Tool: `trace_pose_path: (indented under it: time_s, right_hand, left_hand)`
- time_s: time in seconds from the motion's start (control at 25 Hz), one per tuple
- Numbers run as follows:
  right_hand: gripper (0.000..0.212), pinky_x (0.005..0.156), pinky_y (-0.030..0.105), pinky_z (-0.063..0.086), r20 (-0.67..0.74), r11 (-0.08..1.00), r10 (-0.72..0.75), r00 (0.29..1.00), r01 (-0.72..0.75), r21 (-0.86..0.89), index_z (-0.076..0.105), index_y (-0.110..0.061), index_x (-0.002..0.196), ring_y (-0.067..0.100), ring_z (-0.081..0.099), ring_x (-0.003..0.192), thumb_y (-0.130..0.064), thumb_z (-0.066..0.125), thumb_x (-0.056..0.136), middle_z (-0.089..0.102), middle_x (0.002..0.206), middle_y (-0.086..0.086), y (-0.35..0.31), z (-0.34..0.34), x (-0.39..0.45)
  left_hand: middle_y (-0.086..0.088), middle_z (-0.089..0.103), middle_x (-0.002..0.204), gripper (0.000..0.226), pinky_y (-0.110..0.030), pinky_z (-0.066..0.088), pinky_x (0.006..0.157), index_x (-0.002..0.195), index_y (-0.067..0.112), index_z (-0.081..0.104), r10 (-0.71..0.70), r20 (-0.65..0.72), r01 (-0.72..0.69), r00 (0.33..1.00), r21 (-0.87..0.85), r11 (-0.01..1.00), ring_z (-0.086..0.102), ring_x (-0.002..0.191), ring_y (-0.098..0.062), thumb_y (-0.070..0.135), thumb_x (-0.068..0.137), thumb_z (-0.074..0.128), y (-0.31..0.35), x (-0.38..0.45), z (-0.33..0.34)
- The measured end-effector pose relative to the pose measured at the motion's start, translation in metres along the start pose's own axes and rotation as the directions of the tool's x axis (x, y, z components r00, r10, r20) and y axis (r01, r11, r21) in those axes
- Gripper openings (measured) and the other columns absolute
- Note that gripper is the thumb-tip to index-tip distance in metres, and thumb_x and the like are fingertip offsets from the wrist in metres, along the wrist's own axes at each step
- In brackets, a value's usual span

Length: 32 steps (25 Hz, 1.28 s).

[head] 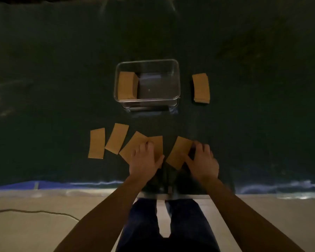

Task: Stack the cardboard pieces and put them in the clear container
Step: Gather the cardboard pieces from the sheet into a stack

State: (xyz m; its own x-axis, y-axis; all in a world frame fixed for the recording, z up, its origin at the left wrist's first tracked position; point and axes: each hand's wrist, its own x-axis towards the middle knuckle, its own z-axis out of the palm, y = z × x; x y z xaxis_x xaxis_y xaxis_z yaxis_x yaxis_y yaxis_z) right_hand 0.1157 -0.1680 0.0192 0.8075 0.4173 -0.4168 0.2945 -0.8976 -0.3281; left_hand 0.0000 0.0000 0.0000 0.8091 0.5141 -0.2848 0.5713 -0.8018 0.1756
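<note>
- Dark trousers (171, 224) are seen at the bottom edge, w/ pale floor (35, 224) either side and a thin dark cable (44, 212) lying on the floor at left.
- Both bare forearms are stretched fwd over the near edge of the bench (62, 51), which is covered in a dark green cloth.
- Left hand (145, 160) is laid palm-down, fingers (144, 147) spread flat and pressed on two overlapping cardboard pieces: a tilted piece (130, 150) and, partly hidden under the hand, an upright piece (157, 145). Nothing is gripped; the hand is open.
- Right hand (204, 164) is blurred. Its thumb is laid against the right edge of another tilted piece (178, 151); the other fingers are curled just beside that edge. Whether the piece is actually pinched can't be told.
- Two more loose pieces lie flat further left, apart from the hands: a leaning piece (116, 140) and, at the far left end of the row, a nearly upright one (96, 142). Their edges are close, poss. touching at one corner.
- Clear container (177, 79) sits beyond the row, roughly centre of the bench, open at the top.
- One stack of cardboard (126, 86) is already inside, against the container's left wall; the rest of the container's floor is bare.
- A second stack (201, 88) is set on the cloth outside, to the right of the container, not touching it.
</note>
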Motion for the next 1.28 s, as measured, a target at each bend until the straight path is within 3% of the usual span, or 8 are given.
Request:
trace_pose_path:
  time_s: [0.2,0.56,0.76,0.96,1.04,1.12,1.2,1.28]
  right_hand:
    - [0.068,0.07,0.038,0.043,0.032,0.943,0.3,0.953,-0.302,0.144,0.047,-0.016,0.125,0.03,0.062,0.1,-0.065,0.06,0.081,0.054,0.121,0.008,-0.013,0.011,0.015]
    - [0.042,0.066,0.036,0.043,0.033,0.903,0.318,0.947,-0.314,0.294,0.045,-0.015,0.11,0.026,0.06,0.09,-0.033,0.07,0.081,0.053,0.113,0.007,-0.031,0.026,0.025]
    - [0.023,0.068,0.031,0.047,0.21,0.652,0.298,0.931,-0.359,0.668,0.047,-0.026,0.102,0.016,0.06,0.084,-0.016,0.062,0.088,0.064,0.103,0.005,-0.026,0.02,0.028]
    - [0.024,0.088,0.049,0.052,0.407,0.421,0.213,0.888,-0.459,0.782,0.055,-0.038,0.102,0.025,0.061,0.101,-0.023,0.066,0.086,0.063,0.113,0.004,-0.026,0.013,0.027]
    - [0.025,0.09,0.048,0.051,0.412,0.486,0.194,0.89,-0.452,0.748,0.054,-0.033,0.112,0.025,0.06,0.101,-0.021,0.057,0.09,0.061,0.12,0.008,-0.037,0.013,0.028]
    - [0.018,0.077,0.037,0.051,0.415,0.485,0.198,0.888,-0.456,0.746,0.061,-0.028,0.106,0.019,0.062,0.092,-0.018,0.052,0.093,0.066,0.118,0.012,-0.053,0.013,0.028]
    - [0.018,0.072,0.036,0.051,0.5,0.324,0.166,0.85,-0.526,0.786,0.067,-0.026,0.097,0.021,0.067,0.088,-0.022,0.05,0.096,0.073,0.111,0.011,-0.064,0.016,0.026]
    - [0.028,0.067,0.036,0.055,0.583,0.129,0.105,0.806,-0.592,0.796,0.069,-0.025,0.091,0.019,0.074,0.08,-0.039,0.046,0.1,0.079,0.093,0.005,-0.072,0.015,0.022]
  left_hand:
    - [-0.011,0.055,0.112,0.056,-0.039,0.051,0.082,0.119,0.014,0.046,-0.159,0.001,0.157,0.987,-0.135,0.978,0.058,0.099,-0.028,0.061,0.089,0.053,0.002,0.008,0.01]
    - [-0.011,0.05,0.119,0.059,-0.044,0.054,0.083,0.123,0.014,0.043,-0.322,0.099,0.332,0.942,-0.432,0.839,0.056,0.102,-0.027,0.043,0.082,0.074,0.012,0.013,0.01]
    - [0.004,0.058,0.091,0.027,-0.017,0.039,0.063,0.114,0.014,0.058,-0.327,0.273,0.42,0.905,-0.696,0.582,0.06,0.091,-0.018,0.02,0.09,0.07,-0.007,0.025,0.007]
    - [0.001,0.06,0.083,0.019,-0.028,0.044,0.069,0.107,0.018,0.069,-0.289,0.559,0.628,0.777,-0.722,0.292,0.056,0.078,-0.015,0.031,0.098,0.059,-0.023,0.035,0.001]
    - [-0.001,0.054,0.076,0.016,-0.028,0.041,0.062,0.103,0.02,0.068,-0.271,0.64,0.695,0.719,-0.663,0.277,0.05,0.07,-0.014,0.032,0.098,0.058,-0.024,0.039,-0.005]
    - [-0.003,0.053,0.078,0.014,-0.029,0.041,0.064,0.103,0.022,0.065,-0.212,0.729,0.757,0.651,-0.605,0.245,0.048,0.071,-0.016,0.033,0.098,0.058,-0.023,0.042,-0.011]
    - [-0.003,0.054,0.081,0.016,-0.031,0.043,0.07,0.105,0.021,0.065,-0.167,0.759,0.777,0.629,-0.608,0.164,0.048,0.074,-0.017,0.034,0.097,0.059,-0.022,0.042,-0.011]
    - [0.001,0.055,0.077,0.023,-0.027,0.041,0.064,0.11,0.019,0.067,-0.18,0.705,0.727,0.686,-0.664,0.172,0.049,0.069,-0.014,0.037,0.096,0.06,-0.021,0.041,-0.009]
